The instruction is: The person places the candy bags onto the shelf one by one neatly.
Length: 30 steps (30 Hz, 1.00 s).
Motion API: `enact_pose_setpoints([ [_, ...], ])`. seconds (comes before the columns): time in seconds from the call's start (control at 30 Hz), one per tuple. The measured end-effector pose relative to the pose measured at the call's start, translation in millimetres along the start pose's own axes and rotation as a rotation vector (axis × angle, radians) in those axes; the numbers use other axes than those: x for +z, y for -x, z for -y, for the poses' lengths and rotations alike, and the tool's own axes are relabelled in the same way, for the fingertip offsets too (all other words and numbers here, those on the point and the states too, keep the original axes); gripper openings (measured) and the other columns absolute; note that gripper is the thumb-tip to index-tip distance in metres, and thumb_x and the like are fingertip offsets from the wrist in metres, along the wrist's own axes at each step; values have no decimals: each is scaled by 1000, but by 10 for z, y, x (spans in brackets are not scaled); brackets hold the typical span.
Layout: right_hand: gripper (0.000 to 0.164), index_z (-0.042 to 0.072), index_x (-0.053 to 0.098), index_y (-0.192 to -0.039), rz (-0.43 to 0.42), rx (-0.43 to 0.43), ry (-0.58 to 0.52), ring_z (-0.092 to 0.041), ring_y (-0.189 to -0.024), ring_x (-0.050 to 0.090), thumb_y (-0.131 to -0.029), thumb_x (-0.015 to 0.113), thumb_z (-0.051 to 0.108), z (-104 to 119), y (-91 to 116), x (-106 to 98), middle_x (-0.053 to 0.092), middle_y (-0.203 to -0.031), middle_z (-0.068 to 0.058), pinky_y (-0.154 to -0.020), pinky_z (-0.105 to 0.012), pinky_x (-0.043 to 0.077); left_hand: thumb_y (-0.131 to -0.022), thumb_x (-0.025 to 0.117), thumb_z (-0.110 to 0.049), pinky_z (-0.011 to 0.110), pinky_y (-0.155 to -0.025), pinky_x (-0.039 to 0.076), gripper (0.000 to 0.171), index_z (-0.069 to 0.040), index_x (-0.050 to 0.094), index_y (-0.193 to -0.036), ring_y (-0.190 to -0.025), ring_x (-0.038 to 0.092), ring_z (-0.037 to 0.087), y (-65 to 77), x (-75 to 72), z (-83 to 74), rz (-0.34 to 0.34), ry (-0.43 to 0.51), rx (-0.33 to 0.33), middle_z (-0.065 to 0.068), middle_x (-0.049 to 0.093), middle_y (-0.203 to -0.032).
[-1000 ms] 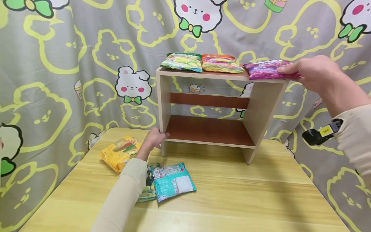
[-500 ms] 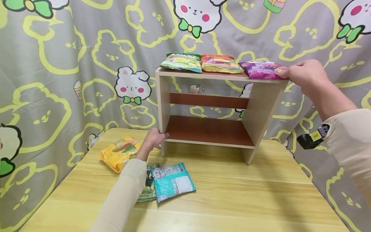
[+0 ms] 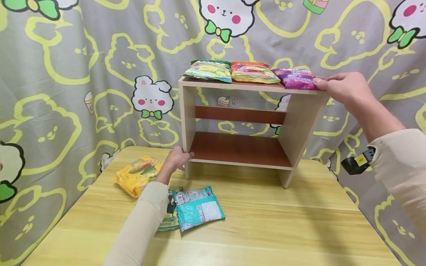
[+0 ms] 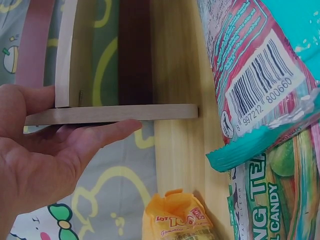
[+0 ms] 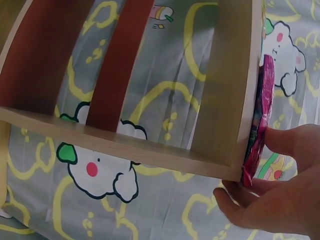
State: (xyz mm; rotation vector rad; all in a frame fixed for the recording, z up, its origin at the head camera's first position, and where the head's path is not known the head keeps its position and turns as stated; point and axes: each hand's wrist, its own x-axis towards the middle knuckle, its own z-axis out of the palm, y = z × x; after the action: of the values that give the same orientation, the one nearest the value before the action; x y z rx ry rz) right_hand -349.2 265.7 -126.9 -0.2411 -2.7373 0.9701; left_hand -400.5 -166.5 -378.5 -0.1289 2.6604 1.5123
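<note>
1. Location: purple bag (image 3: 296, 78) lies on top of the shelf (image 3: 301, 125), right of the orange-edged bag (image 3: 254, 72).
2. Grip: right hand (image 3: 344, 87) pinches the purple bag's right end; left hand (image 3: 177, 159) grips the shelf's left side panel (image 3: 187, 122).
3. Handling: probably light, soft and slippery; loose contents may shift under pressure.
4. Hold: take either end; avoid squeezing the filled middle, which could crumple.

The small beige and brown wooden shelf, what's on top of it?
From left to right: a green and yellow plastic packet, an orange and yellow plastic packet, and a purple plastic packet pinched by the right hand. What lies beneath them is covered.
</note>
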Motion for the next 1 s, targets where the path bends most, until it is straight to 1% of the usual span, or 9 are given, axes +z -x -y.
enact_pose_setpoints([
  [0.1,90,-3,29,-145,-55,-50,105,-49,-127,27,-88,42,64,29,44,23,28,-145,-32,-100,-63,30,-93,58,-23,41,-67,59,41,5,49,-122,-108,52,32,-4,10,0,0,4,6,19,53,-116],
  [0.2,84,-8,25,-145,-138,-106,187,-51,-130,24,-92,39,56,84,94,69,29,-144,-34,-102,-62,28,-93,57,-22,41,-67,59,40,5,49,-121,-107,52,31,-5,15,1,1,5,11,19,53,-115],
  [0.27,77,-9,24,-145,-197,-159,219,-53,-131,22,-94,40,47,127,126,113,29,-144,-35,-104,-63,24,-93,57,-22,41,-67,59,39,6,50,-120,-107,52,32,0,13,-1,2,1,13,19,52,-114],
  [0.33,70,-6,26,-145,-244,-222,229,-53,-131,23,-95,41,40,162,164,165,31,-143,-34,-105,-63,22,-93,57,-23,41,-67,59,39,6,50,-118,-108,52,32,5,8,-3,6,-1,13,19,52,-113],
  [0.43,62,-3,29,-146,-286,-323,248,-55,-129,26,-96,41,31,195,221,257,33,-141,-36,-103,-65,22,-93,57,-23,41,-67,59,39,7,50,-117,-109,52,33,12,6,-8,9,-4,18,19,52,-113],
  [0.57,55,1,33,-145,-292,-427,258,-55,-126,30,-98,41,29,204,285,392,36,-136,-38,-100,-66,26,-93,57,-23,42,-67,59,39,7,50,-118,-111,52,33,17,9,-13,9,-1,24,20,52,-114],
  [0.67,50,1,38,-142,-294,-481,277,-57,-121,32,-100,38,29,195,303,475,38,-132,-41,-97,-66,27,-94,57,-23,42,-68,58,39,7,50,-119,-111,52,34,20,11,-15,12,3,20,20,52,-115],
  [0.8,48,3,41,-140,-304,-498,295,-56,-116,33,-102,34,30,175,296,534,37,-132,-41,-93,-66,29,-94,57,-23,43,-70,58,38,6,50,-118,-112,52,34,21,10,-14,19,2,13,20,52,-115],
  [1.0,50,6,39,-144,-303,-496,299,-56,-113,34,-102,29,32,201,250,566,36,-138,-37,-96,-64,27,-94,57,-23,41,-68,59,35,6,52,-114,-110,53,33,18,1,2,11,4,22,19,53,-112],
])
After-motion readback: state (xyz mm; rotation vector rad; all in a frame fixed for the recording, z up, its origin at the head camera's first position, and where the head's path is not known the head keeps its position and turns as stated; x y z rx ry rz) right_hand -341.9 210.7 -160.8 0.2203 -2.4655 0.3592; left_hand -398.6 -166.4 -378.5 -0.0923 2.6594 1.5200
